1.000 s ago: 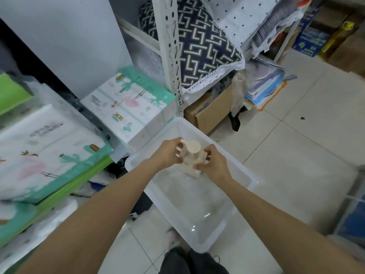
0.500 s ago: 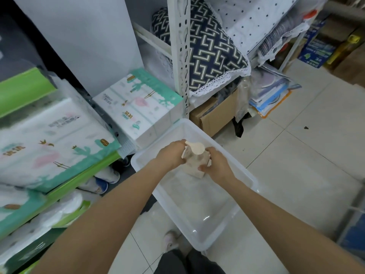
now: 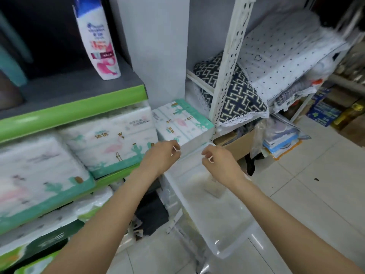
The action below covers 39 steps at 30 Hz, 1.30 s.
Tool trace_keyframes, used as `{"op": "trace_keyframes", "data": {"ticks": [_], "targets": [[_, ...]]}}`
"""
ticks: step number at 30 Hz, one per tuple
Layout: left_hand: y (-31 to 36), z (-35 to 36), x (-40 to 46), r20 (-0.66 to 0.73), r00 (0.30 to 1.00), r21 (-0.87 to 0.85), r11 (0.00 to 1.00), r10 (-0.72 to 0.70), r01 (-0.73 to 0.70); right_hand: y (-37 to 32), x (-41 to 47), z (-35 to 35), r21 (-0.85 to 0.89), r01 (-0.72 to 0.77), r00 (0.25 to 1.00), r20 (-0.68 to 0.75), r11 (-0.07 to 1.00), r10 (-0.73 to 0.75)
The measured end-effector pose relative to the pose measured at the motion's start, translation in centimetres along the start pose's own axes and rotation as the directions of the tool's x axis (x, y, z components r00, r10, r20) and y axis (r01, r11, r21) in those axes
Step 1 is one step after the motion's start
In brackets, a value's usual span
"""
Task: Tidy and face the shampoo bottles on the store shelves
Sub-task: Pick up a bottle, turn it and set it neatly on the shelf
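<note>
Both hands hover over the clear plastic bin (image 3: 227, 224) on the floor, and neither is gripping the pale pump bottle (image 3: 214, 185) standing upright inside it. The left hand (image 3: 162, 157) has its fingers (image 3: 175, 148) curled loosely inward, close together, with a small white sliver showing at the tips; whether it pinches something or that is only glare I cannot tell. The right hand (image 3: 219, 161) is likewise half-curled, thumb and forefinger drawn near each other around another pale bit, and again the blur hides whether anything is held. The bottle sits below the right hand's fingers and slightly toward the wrist side, apart from them, with the bin's wall between it and the left hand's fingertips. I'd judge the bin serves as a holding place for stock: upright on the flat bottom, the bottle won't roll and its pump stays clear. Up and well to the left of the left hand's fingers stands a white shampoo bottle (image 3: 98, 38) with a blue top and pink label, alone on the grey shelf with the green edge (image 3: 75, 111), label outward but leaning a little. Just beyond the left fingertips lie the wrapped tissue packs (image 3: 110, 139), stacked flat under that shelf. It looks as though the hands are between grasps, and the shelf above is where the facing remains to be done.
</note>
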<state>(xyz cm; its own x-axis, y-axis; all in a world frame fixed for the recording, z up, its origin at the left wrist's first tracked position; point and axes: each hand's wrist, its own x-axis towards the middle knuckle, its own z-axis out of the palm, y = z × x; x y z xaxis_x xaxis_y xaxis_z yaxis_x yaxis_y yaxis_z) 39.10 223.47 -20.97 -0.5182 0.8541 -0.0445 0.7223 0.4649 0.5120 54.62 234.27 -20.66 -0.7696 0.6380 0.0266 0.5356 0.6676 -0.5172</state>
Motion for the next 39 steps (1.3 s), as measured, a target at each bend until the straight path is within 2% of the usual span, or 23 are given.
{"op": "trace_keyframes", "data": {"ticks": [5, 11, 17, 20, 23, 31, 36, 39], "targets": [[-5.0, -8.5, -7.9, -0.062, 0.998, 0.073, 0.997, 0.025, -0.021, -12.0, -1.9, 1.6, -0.021, 0.125, 0.989, 0.081, 0.992, -0.123], [-12.0, -18.7, -18.9, -0.208, 0.978, 0.025, 1.000, -0.001, 0.007, -26.6, -5.6, 3.8, 0.152, 0.240, 0.966, 0.060, 0.959, -0.251], [-18.1, -26.9, -28.0, -0.321, 0.946, 0.020, 0.998, -0.044, 0.053, -39.3, -7.0, 6.1, 0.282, 0.416, 0.900, 0.011, 0.865, -0.436], [-20.7, -30.5, -31.0, -0.426, 0.900, 0.018, 0.994, -0.090, 0.107, -45.0, -6.8, 6.9, 0.366, 0.472, 0.865, -0.019, 0.802, -0.501], [-22.6, -34.3, -32.8, -0.523, 0.845, -0.014, 0.992, -0.114, 0.125, -50.0, -6.1, 7.5, 0.426, 0.502, 0.839, -0.027, 0.753, -0.544], [-26.0, -46.8, -33.8, -0.665, 0.743, 0.045, 0.989, -0.076, 0.141, -62.2, -2.0, 7.4, 0.473, 0.615, 0.751, -0.107, 0.631, -0.652], [-27.6, -53.9, -33.6, -0.742, 0.668, 0.065, 0.984, -0.066, 0.169, -68.8, 1.1, 7.0, 0.436, 0.668, 0.717, -0.161, 0.603, -0.678], [-29.3, -57.1, -33.1, -0.769, 0.631, 0.036, 0.979, -0.101, 0.202, -71.7, 2.8, 7.4, 0.442, 0.662, 0.724, -0.168, 0.605, -0.669]]}}
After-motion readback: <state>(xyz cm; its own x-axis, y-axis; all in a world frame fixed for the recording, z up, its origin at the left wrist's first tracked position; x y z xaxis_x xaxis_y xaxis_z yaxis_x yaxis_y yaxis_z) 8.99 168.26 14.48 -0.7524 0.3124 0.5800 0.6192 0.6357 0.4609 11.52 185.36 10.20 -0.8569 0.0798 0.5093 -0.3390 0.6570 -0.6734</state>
